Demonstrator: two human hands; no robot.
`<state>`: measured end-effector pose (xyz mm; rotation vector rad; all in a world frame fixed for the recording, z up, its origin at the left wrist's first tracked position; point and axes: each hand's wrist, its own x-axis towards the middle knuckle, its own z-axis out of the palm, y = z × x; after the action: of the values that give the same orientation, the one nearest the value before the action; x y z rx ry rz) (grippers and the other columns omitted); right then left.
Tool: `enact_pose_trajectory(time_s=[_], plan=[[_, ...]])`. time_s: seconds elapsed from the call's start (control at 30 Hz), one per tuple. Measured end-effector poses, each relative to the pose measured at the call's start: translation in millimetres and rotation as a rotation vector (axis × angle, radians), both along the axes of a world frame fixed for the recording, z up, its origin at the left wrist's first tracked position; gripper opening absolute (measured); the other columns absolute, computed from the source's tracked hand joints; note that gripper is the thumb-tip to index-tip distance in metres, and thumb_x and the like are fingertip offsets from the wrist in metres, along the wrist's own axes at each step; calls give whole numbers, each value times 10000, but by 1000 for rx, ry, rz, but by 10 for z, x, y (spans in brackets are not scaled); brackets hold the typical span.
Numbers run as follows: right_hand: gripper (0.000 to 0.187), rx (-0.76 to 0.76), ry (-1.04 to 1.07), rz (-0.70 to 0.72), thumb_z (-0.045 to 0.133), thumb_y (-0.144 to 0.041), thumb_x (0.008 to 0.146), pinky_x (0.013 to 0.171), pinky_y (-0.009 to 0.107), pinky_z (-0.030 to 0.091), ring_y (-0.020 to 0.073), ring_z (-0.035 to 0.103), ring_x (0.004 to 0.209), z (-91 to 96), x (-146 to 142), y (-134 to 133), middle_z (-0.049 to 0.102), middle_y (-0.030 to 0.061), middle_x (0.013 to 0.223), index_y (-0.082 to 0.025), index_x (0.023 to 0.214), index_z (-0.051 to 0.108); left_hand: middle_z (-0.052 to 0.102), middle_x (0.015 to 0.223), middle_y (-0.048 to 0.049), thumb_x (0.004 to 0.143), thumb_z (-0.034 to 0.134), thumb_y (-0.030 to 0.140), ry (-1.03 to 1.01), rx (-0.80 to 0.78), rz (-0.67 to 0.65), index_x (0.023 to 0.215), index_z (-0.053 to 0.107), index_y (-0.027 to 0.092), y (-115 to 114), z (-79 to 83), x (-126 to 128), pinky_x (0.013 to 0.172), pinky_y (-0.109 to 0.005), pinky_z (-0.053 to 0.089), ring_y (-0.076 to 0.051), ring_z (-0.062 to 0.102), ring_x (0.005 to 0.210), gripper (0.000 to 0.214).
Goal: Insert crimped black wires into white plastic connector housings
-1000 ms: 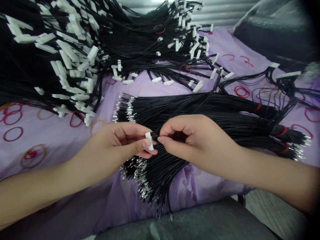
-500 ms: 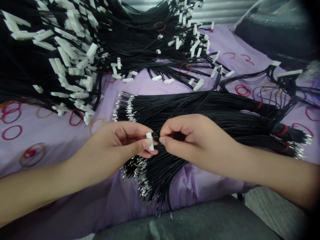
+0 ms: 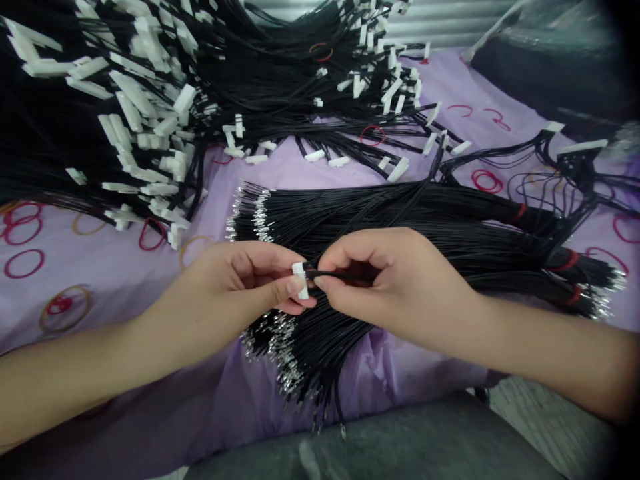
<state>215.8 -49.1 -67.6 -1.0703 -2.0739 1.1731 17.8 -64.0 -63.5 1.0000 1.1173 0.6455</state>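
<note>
Between thumb and fingers, my left hand (image 3: 255,277) pinches a small white connector housing (image 3: 301,280). Short black wires (image 3: 325,274) run from the housing's right side toward my right hand (image 3: 387,270). Its thumb and index finger are closed on a black wire close to the housing; how far that wire sits inside is too small to tell. Under both hands lie loose bundles of black wires (image 3: 310,207), with bare silvery crimped terminals (image 3: 285,367) at their left ends.
A big heap of finished-looking black cables with white connectors (image 3: 145,120) fills the back left. Red rubber bands (image 3: 24,264) lie about on the purple cloth (image 3: 220,393). At the back right is a dark plastic-wrapped pack (image 3: 545,73). A grey seat (image 3: 400,440) is at the front.
My right fingertips have opened their pinch slightly and shifted a little, so more black wire shows beside the housing. My left hand keeps its hold on the connector.
</note>
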Motion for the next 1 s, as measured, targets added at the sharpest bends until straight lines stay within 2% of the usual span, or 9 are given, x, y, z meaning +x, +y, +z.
enact_pose_trajectory(time_s=[0.3,0.7,0.83,1.0], plan=[[166,-134,-6,5,664,-215,818,421,157,291,26,409,491,-27,-9,15,520,-78,554,-149,670,628,778,701,52,795,700,-14,-34,-21,15,770,765,181,-8,-8,27,646,-121,617,-85,739,656,207],[124,-186,74,25,643,-59,775,418,109,291,-1,408,496,17,16,57,536,-87,548,-123,671,658,781,670,30,781,670,-28,-4,-17,2,749,776,153,17,26,6,619,-93,596,-82,733,628,212],[128,-185,82,22,652,-39,769,416,105,290,-4,409,493,21,8,56,536,-86,540,-111,663,654,793,701,7,780,683,-3,11,-12,-19,759,775,153,28,22,-18,639,-128,613,-104,744,647,183],[127,-165,87,23,658,-32,767,418,100,298,-6,418,496,12,6,65,547,-83,547,-104,663,658,782,671,12,779,666,-15,31,-8,-44,740,778,147,52,52,0,610,-98,592,-94,733,632,201]])
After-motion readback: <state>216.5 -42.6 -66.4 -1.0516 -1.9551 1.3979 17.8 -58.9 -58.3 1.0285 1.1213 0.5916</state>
